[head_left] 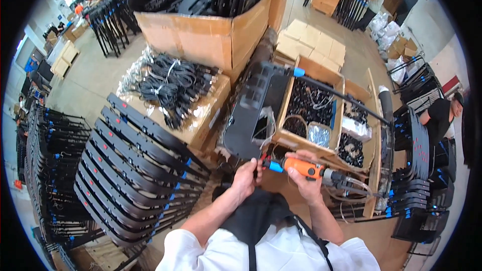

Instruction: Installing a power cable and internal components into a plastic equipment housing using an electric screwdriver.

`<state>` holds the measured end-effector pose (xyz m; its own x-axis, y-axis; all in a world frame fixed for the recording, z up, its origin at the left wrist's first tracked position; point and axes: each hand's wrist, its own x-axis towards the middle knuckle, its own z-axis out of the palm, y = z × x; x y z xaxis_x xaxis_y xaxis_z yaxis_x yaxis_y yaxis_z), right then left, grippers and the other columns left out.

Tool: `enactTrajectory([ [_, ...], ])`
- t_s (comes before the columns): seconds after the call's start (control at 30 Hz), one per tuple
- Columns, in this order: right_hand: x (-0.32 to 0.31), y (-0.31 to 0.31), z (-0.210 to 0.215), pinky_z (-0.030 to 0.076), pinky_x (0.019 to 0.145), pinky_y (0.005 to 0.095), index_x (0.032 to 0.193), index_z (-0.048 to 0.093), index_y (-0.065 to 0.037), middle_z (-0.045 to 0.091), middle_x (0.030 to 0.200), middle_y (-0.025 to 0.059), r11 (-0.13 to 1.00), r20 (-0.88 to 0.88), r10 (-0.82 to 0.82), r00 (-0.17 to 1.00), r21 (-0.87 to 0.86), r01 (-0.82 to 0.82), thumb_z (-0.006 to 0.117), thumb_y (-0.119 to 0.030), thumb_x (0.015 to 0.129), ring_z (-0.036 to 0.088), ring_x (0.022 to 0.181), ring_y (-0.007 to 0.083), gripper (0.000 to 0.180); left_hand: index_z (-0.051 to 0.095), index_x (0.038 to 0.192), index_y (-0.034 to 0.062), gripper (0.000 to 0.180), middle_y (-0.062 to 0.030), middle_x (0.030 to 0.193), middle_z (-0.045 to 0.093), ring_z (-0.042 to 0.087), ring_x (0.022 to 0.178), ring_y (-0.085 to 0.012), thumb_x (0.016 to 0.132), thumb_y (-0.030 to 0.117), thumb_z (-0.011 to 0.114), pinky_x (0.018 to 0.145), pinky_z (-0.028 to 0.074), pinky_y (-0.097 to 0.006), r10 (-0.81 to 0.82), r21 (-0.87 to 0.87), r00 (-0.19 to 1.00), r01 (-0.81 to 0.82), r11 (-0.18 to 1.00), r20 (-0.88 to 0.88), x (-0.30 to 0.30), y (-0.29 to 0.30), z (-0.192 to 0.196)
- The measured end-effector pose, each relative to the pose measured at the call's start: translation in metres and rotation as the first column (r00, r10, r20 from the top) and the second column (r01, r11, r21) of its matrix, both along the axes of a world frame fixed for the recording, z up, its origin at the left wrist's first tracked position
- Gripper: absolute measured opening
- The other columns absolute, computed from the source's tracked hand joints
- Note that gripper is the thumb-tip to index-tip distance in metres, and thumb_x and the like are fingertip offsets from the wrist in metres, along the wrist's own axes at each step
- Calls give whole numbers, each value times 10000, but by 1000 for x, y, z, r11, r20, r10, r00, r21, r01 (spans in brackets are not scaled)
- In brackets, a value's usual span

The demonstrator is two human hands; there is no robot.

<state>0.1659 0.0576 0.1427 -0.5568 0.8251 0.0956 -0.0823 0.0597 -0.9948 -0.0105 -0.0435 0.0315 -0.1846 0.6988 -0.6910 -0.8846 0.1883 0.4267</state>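
My right hand [307, 183] is wrapped round an orange power screwdriver [305, 168], whose blue nose points left. My left hand [244, 180] is closed at the driver's tip, its fingers pinching something small and dark that I cannot make out. A bit of red shows between the fingertips and the blue nose. Just beyond both hands lies a dark moulded frame part [244, 128]. From its far end a black tube [346, 98] with a blue sleeve runs right across the wooden bins.
Wooden bins [286, 101] of small black parts stand ahead right. Bundled black cables [168, 85] lie on a carton ahead left, before a large cardboard box [186, 37] of black parts. Stacked black frames [135, 170] crowd the left. Several people are further off; one [444, 115] is at right.
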Motion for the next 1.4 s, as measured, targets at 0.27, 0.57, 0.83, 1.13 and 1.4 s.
enactTrajectory([
  [0.27,-23,-13,-10,498,1103,404,1333,510,-22,668,1296,153,998,47,52,998,41,-54,761,-18,912,631,1237,238,491,655,1079,93,229,24,827,608,538,708,-112,1111,294,552,579,430,-261,-60,86,974,41,995,221,-21,0,-7],
  [0.57,-27,-28,-21,488,1115,436,1308,521,-39,677,1275,154,992,114,73,991,96,-84,756,9,896,629,1249,268,477,645,1120,80,211,11,865,613,556,746,-129,1117,259,535,643,479,-267,-67,54,931,51,997,358,-25,-11,-8],
  [0.83,-28,-28,-18,490,1111,436,1309,508,-41,671,1271,148,979,263,79,962,162,-125,754,24,892,622,1254,268,488,647,1106,95,263,46,776,530,488,680,-100,1112,339,549,594,418,-255,-156,99,887,125,987,434,-24,-15,-13],
  [1.13,-43,-21,-23,511,1084,390,1302,571,-22,707,1248,128,997,191,-10,982,78,-5,764,2,890,654,1218,227,456,656,1125,58,247,18,864,594,535,719,-119,1125,265,521,627,449,-269,-185,32,963,183,983,197,-21,-19,-5],
  [1.4,-66,-10,-16,544,1000,334,1292,602,-44,721,1221,92,995,319,74,945,43,-92,788,-55,895,687,1114,174,438,661,1186,47,186,-13,930,683,625,788,-122,1101,183,566,677,518,-261,-184,81,978,177,981,94,-26,-30,-25],
])
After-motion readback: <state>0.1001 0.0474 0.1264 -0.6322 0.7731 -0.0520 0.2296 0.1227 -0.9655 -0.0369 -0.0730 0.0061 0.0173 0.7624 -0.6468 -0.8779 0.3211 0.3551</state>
